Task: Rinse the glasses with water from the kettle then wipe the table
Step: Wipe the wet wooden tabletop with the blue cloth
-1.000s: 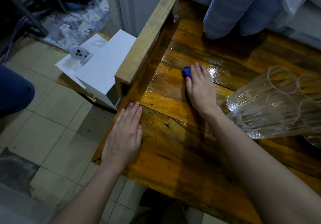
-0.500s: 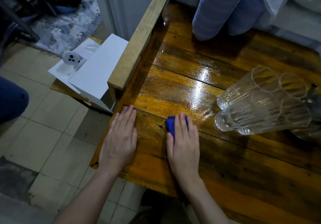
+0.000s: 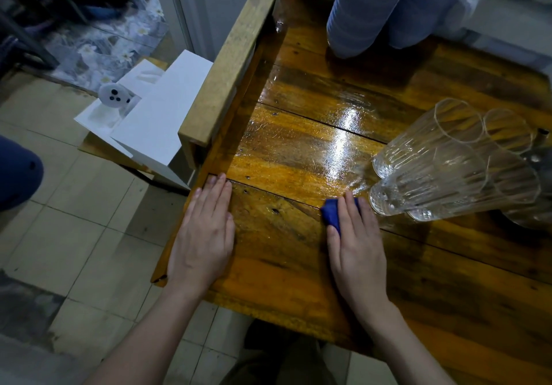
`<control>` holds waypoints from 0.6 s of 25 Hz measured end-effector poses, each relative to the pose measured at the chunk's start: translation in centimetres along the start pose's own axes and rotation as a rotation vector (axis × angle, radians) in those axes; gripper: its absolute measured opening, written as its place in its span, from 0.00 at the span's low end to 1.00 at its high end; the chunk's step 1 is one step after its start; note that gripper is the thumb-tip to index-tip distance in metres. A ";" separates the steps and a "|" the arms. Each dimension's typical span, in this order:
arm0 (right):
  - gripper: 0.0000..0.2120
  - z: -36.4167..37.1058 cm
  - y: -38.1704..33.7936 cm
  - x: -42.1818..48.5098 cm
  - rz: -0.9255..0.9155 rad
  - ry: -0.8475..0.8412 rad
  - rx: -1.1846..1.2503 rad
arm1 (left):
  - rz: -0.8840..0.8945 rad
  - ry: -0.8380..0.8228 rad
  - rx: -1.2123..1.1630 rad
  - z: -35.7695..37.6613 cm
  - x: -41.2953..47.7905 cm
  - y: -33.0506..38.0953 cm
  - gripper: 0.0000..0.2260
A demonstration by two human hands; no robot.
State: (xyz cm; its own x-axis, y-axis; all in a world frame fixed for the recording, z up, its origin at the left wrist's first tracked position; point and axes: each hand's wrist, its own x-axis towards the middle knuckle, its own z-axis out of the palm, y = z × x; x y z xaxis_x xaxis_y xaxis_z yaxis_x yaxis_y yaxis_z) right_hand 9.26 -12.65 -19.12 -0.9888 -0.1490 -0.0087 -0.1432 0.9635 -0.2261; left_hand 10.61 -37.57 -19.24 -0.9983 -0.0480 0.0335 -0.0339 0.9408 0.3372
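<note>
Two hands are laid on the table (image 3: pixel 283 268). The left hand (image 3: pixel 206 235) is pressed flat at the nine o'clock edge, fingers straight and together, with nothing held. It is judged to be set there as a brace.

The right hand (image 3: pixel 355 253) is spread flat over a cloth (image 3: pixel 330 216), which is pinned to the wood under straight fingers rather than gripped. Only a blue corner shows, at the hand's eleven o'clock. The flat palm is judged to be meant for pressing the cloth across the boards. A wet sheen is seen at twelve o'clock of the cloth, so the wiping is judged unfinished.

The glasses (image 3: pixel 442 175) are stood together at two o'clock of the right hand, just beside its fingertips. They are presumably kept grouped so that the rest can be wiped. At least three glasses are counted, and more cannot be ruled out. One cloth is counted. Two stacks of cups (image 3: pixel 367 11) are stood at the twelve o'clock end, and one box (image 3: pixel 158 121) is seen on the floor at ten o'clock.
</note>
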 end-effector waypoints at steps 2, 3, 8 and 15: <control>0.26 0.5 -2.1 2.3 -0.005 0.021 0.006 | 0.001 0.004 -0.003 0.0 0.0 0.0 0.24; 0.26 0.8 -3.3 3.4 -0.004 0.028 0.008 | 0.000 0.005 -0.004 0.1 0.1 0.0 0.24; 0.26 2.2 -9.7 4.5 -0.158 0.001 0.055 | 0.014 0.000 0.013 0.4 -0.1 -0.4 0.23; 0.26 1.8 -7.3 -2.7 -0.459 -0.105 -0.031 | 0.015 -0.014 0.012 0.5 0.0 -0.4 0.23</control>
State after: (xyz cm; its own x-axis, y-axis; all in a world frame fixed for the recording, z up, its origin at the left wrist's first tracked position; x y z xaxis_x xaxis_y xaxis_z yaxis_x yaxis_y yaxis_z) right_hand 13.07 -19.63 -19.19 -0.8136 -0.5813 -0.0133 -0.5673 0.7987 -0.2006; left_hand 10.63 -37.77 -19.81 -0.9992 -0.0296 0.0253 -0.0198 0.9452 0.3258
